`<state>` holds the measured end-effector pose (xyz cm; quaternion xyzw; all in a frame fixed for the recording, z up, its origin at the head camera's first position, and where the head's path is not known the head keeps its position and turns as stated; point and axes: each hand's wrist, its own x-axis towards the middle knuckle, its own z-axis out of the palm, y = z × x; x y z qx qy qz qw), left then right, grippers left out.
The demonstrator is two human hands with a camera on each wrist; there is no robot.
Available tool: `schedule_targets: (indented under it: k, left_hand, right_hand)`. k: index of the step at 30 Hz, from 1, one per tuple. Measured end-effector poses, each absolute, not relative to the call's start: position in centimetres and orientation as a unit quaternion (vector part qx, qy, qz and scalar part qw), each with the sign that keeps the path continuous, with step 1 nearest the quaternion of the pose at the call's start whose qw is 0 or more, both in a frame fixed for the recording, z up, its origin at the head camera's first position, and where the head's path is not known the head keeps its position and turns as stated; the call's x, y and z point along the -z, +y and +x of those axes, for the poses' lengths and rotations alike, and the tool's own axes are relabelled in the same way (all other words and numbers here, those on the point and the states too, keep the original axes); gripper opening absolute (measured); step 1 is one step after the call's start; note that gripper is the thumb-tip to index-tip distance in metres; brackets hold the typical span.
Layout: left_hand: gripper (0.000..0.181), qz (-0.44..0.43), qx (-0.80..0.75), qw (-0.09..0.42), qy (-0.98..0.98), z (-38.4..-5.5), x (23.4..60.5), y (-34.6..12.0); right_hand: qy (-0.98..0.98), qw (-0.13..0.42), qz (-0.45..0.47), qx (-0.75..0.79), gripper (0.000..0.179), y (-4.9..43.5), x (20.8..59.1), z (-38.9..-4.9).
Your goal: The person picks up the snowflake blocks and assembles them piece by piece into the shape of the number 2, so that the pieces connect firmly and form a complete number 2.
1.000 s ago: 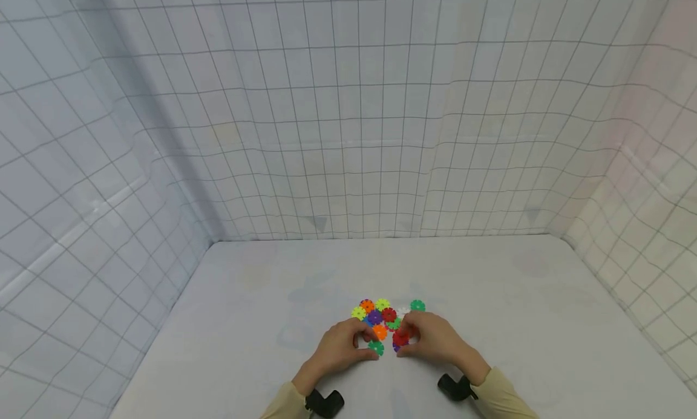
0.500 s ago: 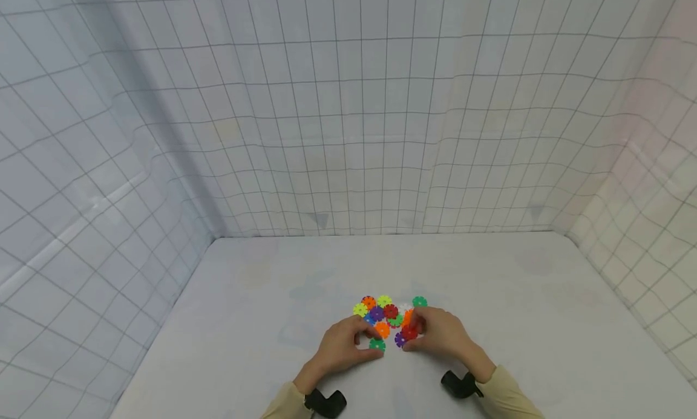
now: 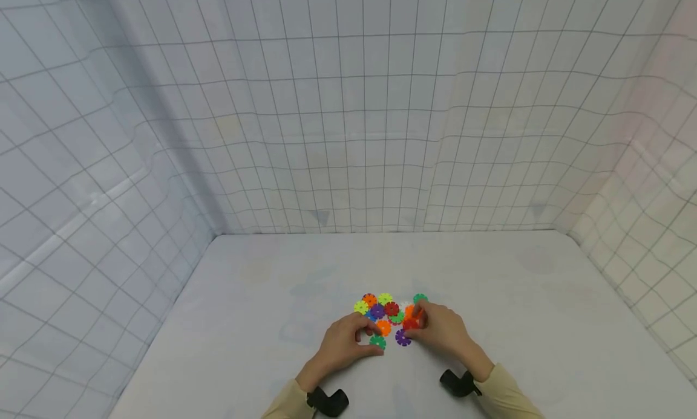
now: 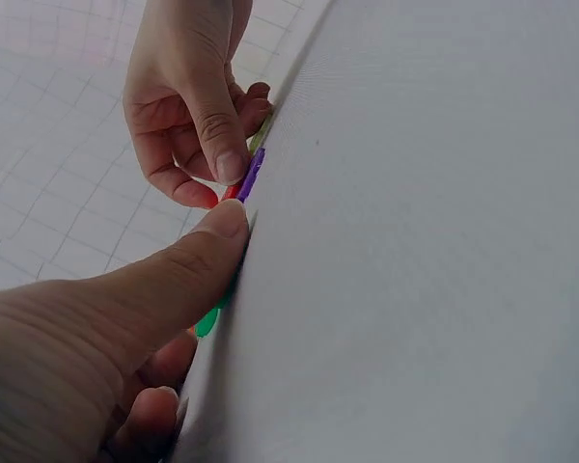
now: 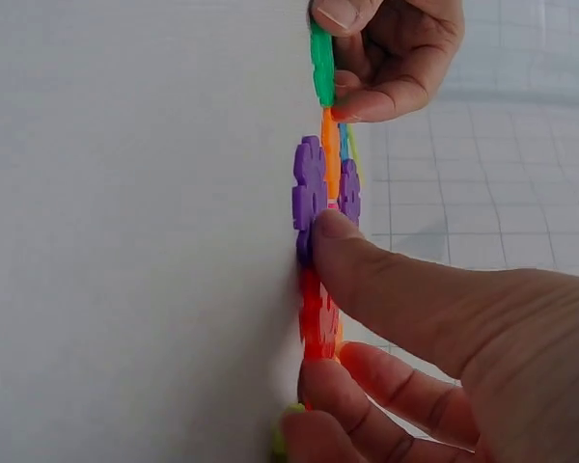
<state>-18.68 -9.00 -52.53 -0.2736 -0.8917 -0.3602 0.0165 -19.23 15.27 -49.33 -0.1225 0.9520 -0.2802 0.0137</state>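
Note:
Several colourful notched plastic interlocking discs lie in a cluster on the white table. At its near edge my left hand (image 3: 344, 341) curls thumb and fingers about a green interlocking disc (image 3: 377, 343), which also shows in the right wrist view. Opposite, my right hand (image 3: 443, 328) holds a red interlocking disc (image 3: 411, 324) between thumb and fingers. A purple interlocking disc (image 3: 403, 337) lies by the right thumb tip and partly overlaps the red one in the right wrist view (image 5: 310, 183). An orange interlocking disc (image 3: 383, 328) sits just beyond the green one.
Behind the hands lie yellow (image 3: 361, 308), dark red (image 3: 391, 309) and other discs, some overlapping. A separate green disc (image 3: 420, 298) lies at the far right of the cluster. Black wrist devices (image 3: 328, 402) sit below both wrists. Grid-patterned curtains (image 3: 348, 135) surround the white table (image 3: 261, 286).
My right hand has shifted right and a little away with the red disc, uncovering more of the purple disc. My left hand has stayed nearly still at the green disc. The view has tilted slightly.

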Motion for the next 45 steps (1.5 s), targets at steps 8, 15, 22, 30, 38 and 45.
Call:
schedule_targets:
  k: [8,15,22,30,38,45]
  left_hand:
    - [0.024,-0.284,0.362,0.005,-0.888,-19.0,52.2,-9.1]
    - [0.025,-0.282,0.366,-0.018,-0.886,-19.1,52.0,-9.2]
    - [0.024,-0.263,0.406,-0.049,-0.874,-19.0,51.7,-9.4]
    - [0.022,-0.265,0.450,-0.087,-0.849,-19.3,51.4,-9.9]
    - [0.012,-0.253,0.467,-0.118,-0.839,-20.0,50.5,-10.3]
    - [0.015,-0.174,0.590,-0.099,-0.782,-20.7,47.2,-9.5]
  right_hand:
    - [0.946,0.020,-0.130,0.295,0.032,15.7,49.1,-19.4]
    - [0.936,0.028,-0.147,0.319,0.028,15.9,49.0,-19.5]
    - [0.932,0.025,-0.156,0.327,0.028,16.0,49.2,-19.6]
    - [0.924,0.029,-0.183,0.334,0.028,16.2,48.8,-19.6]
    - [0.889,0.000,-0.254,0.382,0.020,16.5,48.1,-20.3]
    - [0.854,-0.046,-0.257,0.450,0.014,16.2,46.0,-20.8]
